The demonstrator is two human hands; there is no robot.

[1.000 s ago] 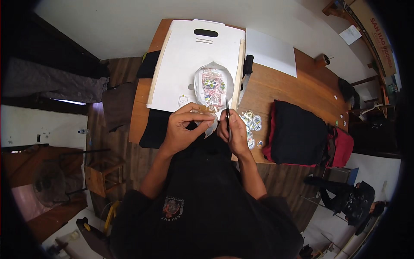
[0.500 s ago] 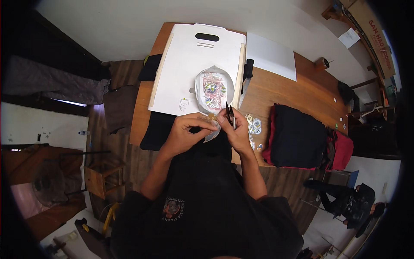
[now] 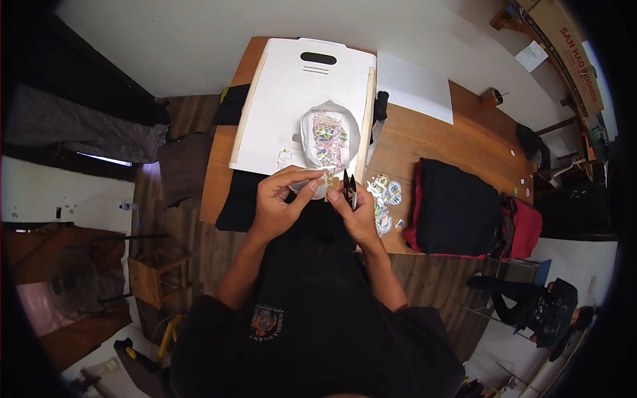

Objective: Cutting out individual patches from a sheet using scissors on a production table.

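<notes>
Fingers of our left hand (image 3: 282,202) pinch a small tan sticker cut-out (image 3: 330,182) at frame centre, just below the white sticker sheet (image 3: 328,136) on the white board (image 3: 292,99). Our right hand (image 3: 355,212) grips small black scissors (image 3: 350,188) beside it. We judge trimming is underway; next we need a careful cut along the outline.

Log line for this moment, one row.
left hand: pinching sticker | right hand: holding tweezers at sticker | sheet on board
</notes>
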